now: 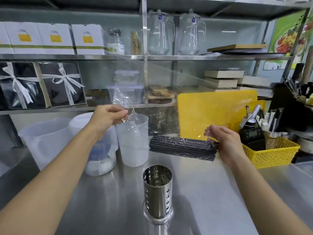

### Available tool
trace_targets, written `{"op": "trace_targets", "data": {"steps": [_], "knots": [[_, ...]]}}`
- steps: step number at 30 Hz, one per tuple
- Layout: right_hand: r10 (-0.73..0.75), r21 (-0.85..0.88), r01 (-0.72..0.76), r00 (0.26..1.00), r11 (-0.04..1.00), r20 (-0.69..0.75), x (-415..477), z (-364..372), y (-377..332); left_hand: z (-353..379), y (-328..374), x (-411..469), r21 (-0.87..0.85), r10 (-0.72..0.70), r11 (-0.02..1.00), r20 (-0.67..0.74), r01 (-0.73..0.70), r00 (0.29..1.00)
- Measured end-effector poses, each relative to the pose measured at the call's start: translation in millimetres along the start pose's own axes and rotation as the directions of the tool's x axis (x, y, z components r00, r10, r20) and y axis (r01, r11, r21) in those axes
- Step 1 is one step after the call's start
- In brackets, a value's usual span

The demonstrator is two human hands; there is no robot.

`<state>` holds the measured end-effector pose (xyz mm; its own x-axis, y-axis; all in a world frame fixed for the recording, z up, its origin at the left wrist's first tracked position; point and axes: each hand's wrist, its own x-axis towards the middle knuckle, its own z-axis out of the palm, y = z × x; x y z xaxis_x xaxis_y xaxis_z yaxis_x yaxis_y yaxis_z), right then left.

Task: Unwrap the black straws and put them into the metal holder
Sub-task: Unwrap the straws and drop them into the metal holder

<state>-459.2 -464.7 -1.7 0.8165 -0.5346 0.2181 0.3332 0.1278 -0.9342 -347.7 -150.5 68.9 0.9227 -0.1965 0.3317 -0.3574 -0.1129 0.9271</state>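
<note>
Your left hand (108, 116) and right hand (224, 138) each pinch the cling film (124, 94), leaving the black straws (183, 146) half-unwrapped mid-counter (metal holder (157, 190) empty).

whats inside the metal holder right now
The metal holder shows only bare inner wall; its floor is hidden by the near wall. The black straws lie on the counter behind it.
</note>
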Motion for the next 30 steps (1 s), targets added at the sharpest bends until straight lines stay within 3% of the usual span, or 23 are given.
{"op": "trace_targets", "data": {"steps": [6, 13, 23, 30], "knots": [[-0.027, 0.04, 0.028, 0.999, 0.999, -0.03, -7, -17, -8, 23, -30, -13, -0.12, -0.129, 0.983, 0.059, 0.136, 0.99], [-0.086, -0.073, 0.083, 0.996, 0.994, -0.034, -20, -50, -19, 54, -63, -33, -0.19, -0.264, 0.937, 0.168, 0.294, 0.95], [-0.149, -0.185, 0.14, 0.988, 0.973, -0.033, -41, -80, -22, 90, -89, -59, -0.225, -0.353, 0.88, 0.276, 0.418, 0.894], [-0.158, -0.257, 0.157, 0.987, 0.954, 0.017, -41, -74, -30, 91, -100, -64, -0.228, -0.411, 0.854, 0.254, 0.467, 0.875]]}}
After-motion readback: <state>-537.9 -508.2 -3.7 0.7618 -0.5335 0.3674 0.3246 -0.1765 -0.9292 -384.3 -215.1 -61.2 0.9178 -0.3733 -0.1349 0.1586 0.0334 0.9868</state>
